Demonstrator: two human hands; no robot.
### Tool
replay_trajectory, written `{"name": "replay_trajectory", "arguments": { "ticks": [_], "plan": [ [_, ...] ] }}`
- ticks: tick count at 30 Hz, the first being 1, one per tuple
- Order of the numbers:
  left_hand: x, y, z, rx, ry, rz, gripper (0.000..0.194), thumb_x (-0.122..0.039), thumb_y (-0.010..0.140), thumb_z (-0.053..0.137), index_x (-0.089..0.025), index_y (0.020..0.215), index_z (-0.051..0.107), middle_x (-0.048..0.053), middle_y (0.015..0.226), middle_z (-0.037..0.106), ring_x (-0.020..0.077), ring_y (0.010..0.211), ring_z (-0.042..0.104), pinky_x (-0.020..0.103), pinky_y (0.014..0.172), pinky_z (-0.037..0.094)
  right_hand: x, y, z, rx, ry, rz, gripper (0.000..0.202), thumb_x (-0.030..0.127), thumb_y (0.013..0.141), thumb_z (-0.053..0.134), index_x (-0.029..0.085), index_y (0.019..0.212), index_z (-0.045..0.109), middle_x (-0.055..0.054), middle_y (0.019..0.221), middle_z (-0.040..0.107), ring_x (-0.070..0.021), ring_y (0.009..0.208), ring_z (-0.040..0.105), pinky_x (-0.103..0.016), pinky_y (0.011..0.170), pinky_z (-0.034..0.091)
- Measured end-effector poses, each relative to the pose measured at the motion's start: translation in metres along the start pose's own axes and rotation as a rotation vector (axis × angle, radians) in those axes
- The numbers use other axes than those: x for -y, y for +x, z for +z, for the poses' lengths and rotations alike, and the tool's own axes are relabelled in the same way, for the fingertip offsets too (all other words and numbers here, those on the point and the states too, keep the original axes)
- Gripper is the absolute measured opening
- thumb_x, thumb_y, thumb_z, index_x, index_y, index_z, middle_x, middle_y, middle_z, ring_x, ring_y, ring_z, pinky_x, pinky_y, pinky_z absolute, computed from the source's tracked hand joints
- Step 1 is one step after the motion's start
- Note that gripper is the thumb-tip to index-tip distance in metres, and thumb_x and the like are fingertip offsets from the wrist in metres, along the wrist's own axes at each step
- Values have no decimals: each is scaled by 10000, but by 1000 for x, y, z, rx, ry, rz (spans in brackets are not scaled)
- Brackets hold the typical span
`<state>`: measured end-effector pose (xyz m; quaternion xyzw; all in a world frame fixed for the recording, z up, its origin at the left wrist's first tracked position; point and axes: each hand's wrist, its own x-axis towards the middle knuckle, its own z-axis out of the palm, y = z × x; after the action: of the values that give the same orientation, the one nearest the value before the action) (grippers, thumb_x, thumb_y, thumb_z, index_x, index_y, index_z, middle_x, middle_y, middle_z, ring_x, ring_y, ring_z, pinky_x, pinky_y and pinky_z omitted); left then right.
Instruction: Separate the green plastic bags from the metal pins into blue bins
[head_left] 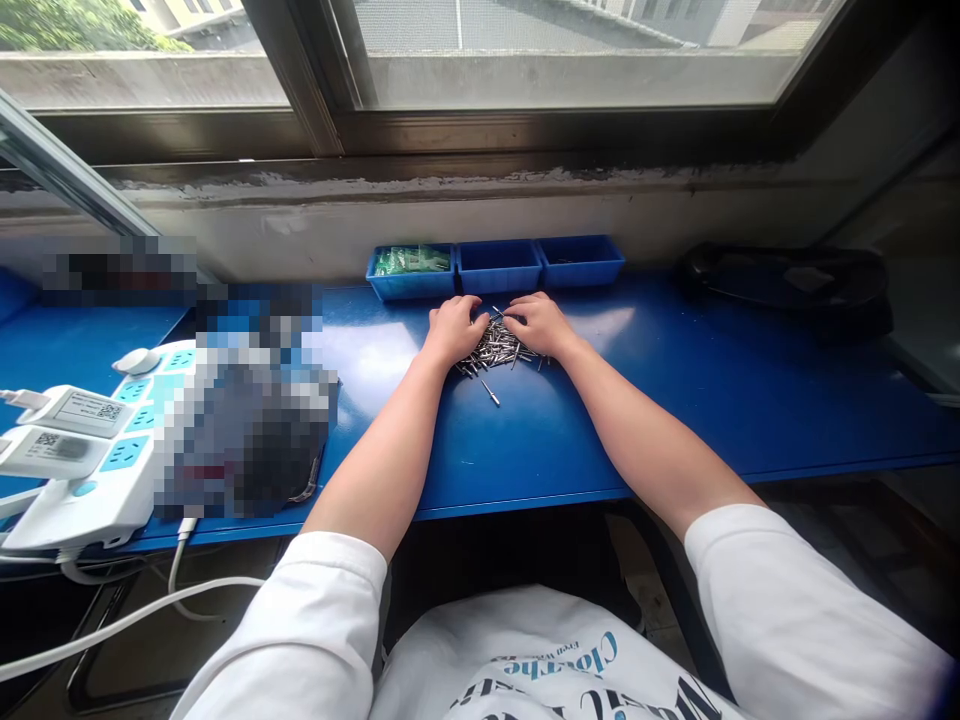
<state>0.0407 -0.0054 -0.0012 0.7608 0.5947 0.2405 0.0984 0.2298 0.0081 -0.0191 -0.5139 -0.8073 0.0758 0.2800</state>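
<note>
A pile of small silvery metal pins (499, 345) lies on the blue table (525, 440), with one loose pin (490, 393) just in front of it. At the pile's left edge rests my left hand (455, 328), its fingers curved and its thumb toward the pins. My right hand (541, 324) touches the right side of the pile, thumb and fingers bent round a thin pin (498, 312) that sticks out toward the left. Whether the left fingertips hold anything is too small to tell.
Behind the pile stand three joined blue bins: the left bin (411, 288) holds green packets (412, 261), beside a middle bin (500, 287) and a right bin (583, 274). A black case (795, 285) lies back right. A white power strip (112, 500) with cables is at left.
</note>
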Motion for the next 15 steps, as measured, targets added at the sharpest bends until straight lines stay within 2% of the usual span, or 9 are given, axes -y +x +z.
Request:
{"name": "replay_trajectory", "arguments": {
  "ticks": [2,4,7,10,15],
  "plan": [
    [-1,-1,-1,0,3,4,372,-390,891,470,-224,1195,606,86,1224,656,266,1181,557,415,1005,389,1,0,0,-17,14,3,346,354,864,556,177,1108,726,-84,1189,690,-281,1172,553,-432,1055,428],
    [-2,-1,-1,6,9,9,372,-393,893,465,-223,1191,609,84,1231,655,271,1189,550,426,1013,382,3,0,0,-5,27,-6,460,386,887,528,159,1274,630,-97,1357,595,-292,1285,479,-456,1110,376],
    [-1,-1,1,19,24,19,358,-394,902,453,-238,1178,617,72,1243,654,278,1201,534,442,1022,368,4,1,2,113,29,-33,556,461,933,443,159,1392,524,-90,1520,425,-298,1409,354,-475,1178,276],
    [1,0,3,13,25,32,343,-394,904,454,-246,1161,627,73,1233,659,287,1194,531,454,1019,364,4,2,5,180,24,-72,526,438,961,378,135,1344,574,-110,1456,506,-268,1388,404,-434,1189,263],
    [2,1,4,9,4,33,331,-398,897,475,-246,1137,644,84,1212,663,303,1184,531,468,1008,365,5,2,6,51,38,-90,359,314,913,461,174,1117,722,-69,1190,700,-244,1166,580,-381,1062,415]
  ]
}}
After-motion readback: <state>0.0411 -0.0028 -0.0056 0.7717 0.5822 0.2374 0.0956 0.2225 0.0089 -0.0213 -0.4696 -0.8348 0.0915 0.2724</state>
